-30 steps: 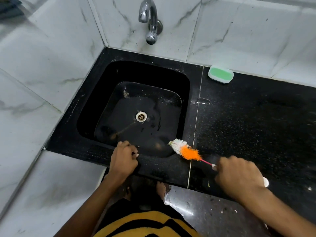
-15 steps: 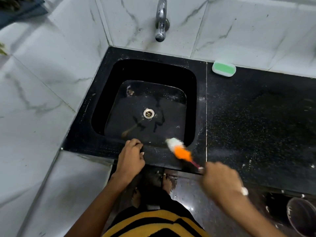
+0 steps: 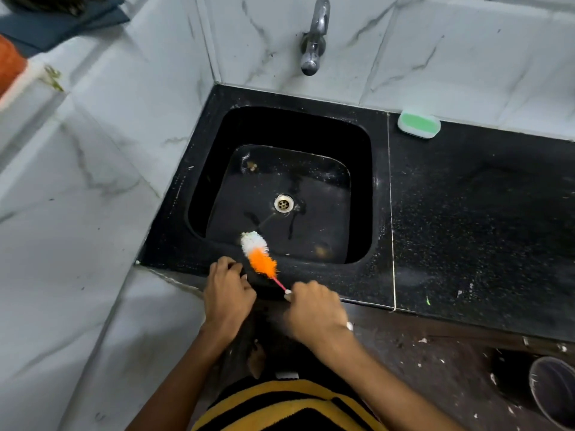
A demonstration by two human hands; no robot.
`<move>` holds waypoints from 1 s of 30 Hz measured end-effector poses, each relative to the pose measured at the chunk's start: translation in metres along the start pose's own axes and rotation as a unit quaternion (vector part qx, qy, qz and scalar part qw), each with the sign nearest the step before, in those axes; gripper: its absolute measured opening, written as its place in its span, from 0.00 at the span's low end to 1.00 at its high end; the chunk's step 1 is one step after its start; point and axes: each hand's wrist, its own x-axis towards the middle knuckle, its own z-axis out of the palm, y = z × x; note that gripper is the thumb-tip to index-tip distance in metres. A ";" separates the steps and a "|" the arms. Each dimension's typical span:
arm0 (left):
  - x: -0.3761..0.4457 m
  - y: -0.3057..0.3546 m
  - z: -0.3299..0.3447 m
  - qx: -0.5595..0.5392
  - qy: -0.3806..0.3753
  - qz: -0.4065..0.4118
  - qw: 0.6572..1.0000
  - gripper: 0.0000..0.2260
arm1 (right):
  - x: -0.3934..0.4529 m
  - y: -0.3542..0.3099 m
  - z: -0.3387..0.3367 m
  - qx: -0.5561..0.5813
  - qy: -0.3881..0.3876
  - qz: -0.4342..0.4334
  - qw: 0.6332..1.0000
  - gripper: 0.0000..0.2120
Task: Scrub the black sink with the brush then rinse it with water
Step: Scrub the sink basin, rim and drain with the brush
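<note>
The right hand [image 3: 314,309] has its grip curled round the thin pink handle of the brush [image 3: 259,255], whose white-and-orange bristles lie on the near rim of the black sink [image 3: 280,188] — white tip reaching over the basin edge. The left hand [image 3: 228,293] rests just beside it on the worktop [image 3: 482,219] edge, fingers curled on the lip — no water runs from the tap [image 3: 312,42].

One black sink [image 3: 199,169], one brush [image 3: 258,253], one tap [image 3: 312,42], one green soap dish [image 3: 419,124], two hands.
</note>
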 end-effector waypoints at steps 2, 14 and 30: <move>-0.003 -0.006 -0.002 -0.005 -0.007 0.018 1.000 0.12 | -0.006 0.033 -0.002 -0.007 0.002 0.048 0.999 0.11; -0.022 -0.035 -0.002 -0.057 0.046 -0.091 0.993 0.21 | 0.008 -0.019 0.041 -0.018 -0.005 -0.038 0.999 0.11; -0.007 -0.046 -0.014 -0.074 0.051 -0.141 0.986 0.24 | 0.030 -0.021 0.033 -0.070 0.007 -0.144 0.987 0.09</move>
